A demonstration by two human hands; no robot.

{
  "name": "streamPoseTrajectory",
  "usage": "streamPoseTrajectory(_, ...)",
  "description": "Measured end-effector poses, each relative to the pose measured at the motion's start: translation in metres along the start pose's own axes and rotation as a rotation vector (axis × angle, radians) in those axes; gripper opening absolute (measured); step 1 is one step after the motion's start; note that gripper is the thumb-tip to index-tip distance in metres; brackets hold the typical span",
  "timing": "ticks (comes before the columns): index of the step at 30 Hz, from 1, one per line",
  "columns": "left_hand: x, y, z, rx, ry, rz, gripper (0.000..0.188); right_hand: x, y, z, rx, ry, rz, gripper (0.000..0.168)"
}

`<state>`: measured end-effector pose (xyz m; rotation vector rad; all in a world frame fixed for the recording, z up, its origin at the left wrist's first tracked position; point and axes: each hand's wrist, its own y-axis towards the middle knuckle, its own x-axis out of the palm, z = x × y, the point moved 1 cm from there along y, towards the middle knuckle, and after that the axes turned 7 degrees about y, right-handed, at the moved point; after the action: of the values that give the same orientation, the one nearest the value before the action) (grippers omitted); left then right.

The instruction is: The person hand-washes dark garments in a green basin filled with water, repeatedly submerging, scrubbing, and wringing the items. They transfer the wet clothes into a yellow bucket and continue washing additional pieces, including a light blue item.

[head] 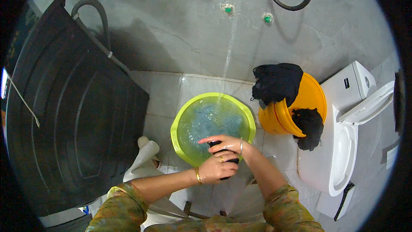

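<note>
Both of my hands are at the near rim of a lime-green plastic basin (182, 151). My left hand (217, 168) wraps around a small bunched black cloth (232, 160). My right hand (225, 144) grips the same cloth from above and ahead, its index finger stretched out to the left. Parts of the cloth are hidden under the fingers. Bluish, bubbling water (209, 120) fills the basin, and a thin stream (229, 51) falls into its far side.
Black garments (278, 82) (309, 125) hang over the rim of a yellow bucket (318, 93) at the right. Beyond it stands a white toilet (318, 167) with its lid raised. A large dark ribbed panel (70, 112) fills the left. A dark hose (291, 7) hangs on the wall.
</note>
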<state>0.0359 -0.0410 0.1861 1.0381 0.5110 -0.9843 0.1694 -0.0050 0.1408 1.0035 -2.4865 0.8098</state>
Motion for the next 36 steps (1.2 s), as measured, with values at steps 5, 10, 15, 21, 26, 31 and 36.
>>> streamPoseTrajectory(5, 0.035, -0.016, 0.014, 0.117, 0.035, -0.127, 0.02, 0.015, 0.013, 0.032, -0.015, -0.385, -0.007, 0.024)
streamPoseTrajectory(10, 0.085, -0.043, 0.033, 0.163, 0.125, -0.319, 0.014, 0.04, 0.028, 0.071, 0.027, -0.748, 0.099, 0.02)
streamPoseTrajectory(15, 0.105, -0.06, 0.046, 0.257, 0.149, -0.549, 0.009, 0.068, 0.038, 0.09, 0.149, -1.012, 0.132, 0.022)
streamPoseTrajectory(21, 0.104, -0.072, 0.051, 0.293, 0.195, -0.488, 0.006, 0.081, 0.042, 0.098, 0.23, -0.918, 0.172, 0.024)
streamPoseTrajectory(26, -0.02, 0.03, 0.034, 0.059, -0.107, 0.085, 0.007, 0.023, -0.024, -0.019, 0.016, -0.079, 0.276, 0.045)
streamPoseTrajectory(31, -0.069, -0.02, -0.055, -0.936, -0.54, 0.867, 0.005, 0.019, -0.061, -0.244, -0.652, -0.619, 0.819, 0.035)
streamPoseTrajectory(36, -0.084, -0.023, -0.051, -1.191, -0.678, 1.041, 0.008, 0.077, -0.14, -0.466, -1.342, 0.339, 0.399, 0.089)
